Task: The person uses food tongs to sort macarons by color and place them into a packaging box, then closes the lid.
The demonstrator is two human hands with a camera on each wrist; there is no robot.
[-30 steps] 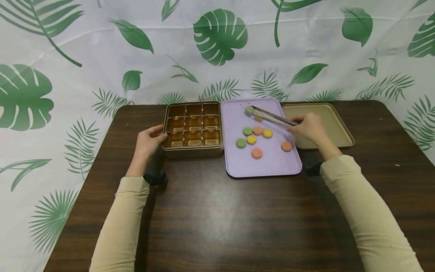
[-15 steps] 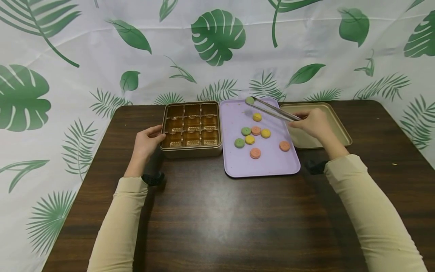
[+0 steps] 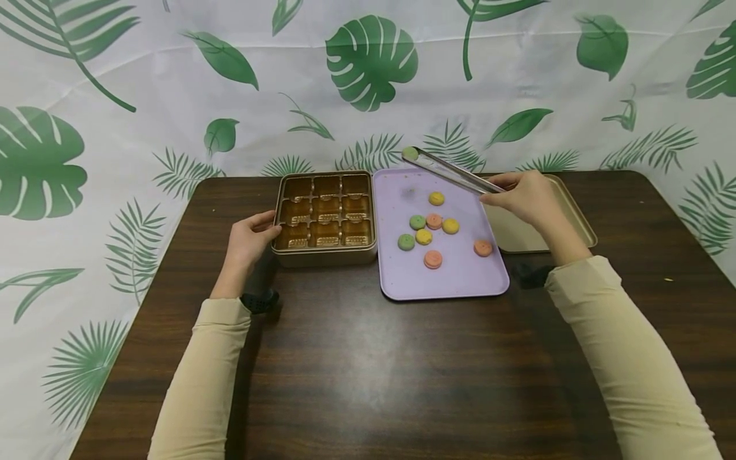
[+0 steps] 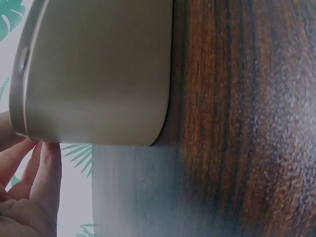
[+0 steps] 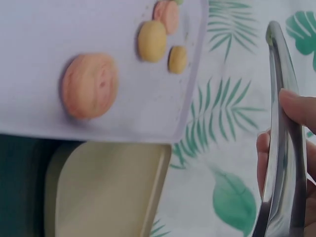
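My left hand (image 3: 246, 241) holds the left side of a gold tin (image 3: 324, 257), its thumb over the rim. In the left wrist view the fingers (image 4: 47, 168) lie against the tin's wall (image 4: 98, 74). Inside the tin is a brown insert (image 3: 326, 207) divided into small compartments. My right hand (image 3: 526, 199) grips metal tongs (image 3: 454, 172), whose tips pinch a green macaron (image 3: 410, 153), raised over the far left of a lilac tray (image 3: 460, 275). Seen from the right wrist, thumb and fingers squeeze the tongs (image 5: 284, 148); the macaron hardly shows there.
On the tray lie several more macarons: green (image 3: 406, 242), yellow (image 3: 451, 226) and pink (image 3: 433, 259). A shallow gold lid (image 3: 566, 214) lies right of the tray, partly under the right hand. Behind the dark wooden table (image 3: 356, 370) hangs a leaf-patterned cloth (image 3: 287, 76).
The tongs have lifted the green macaron up off the tray and carried it slightly left. The left hand has stayed at the tin.
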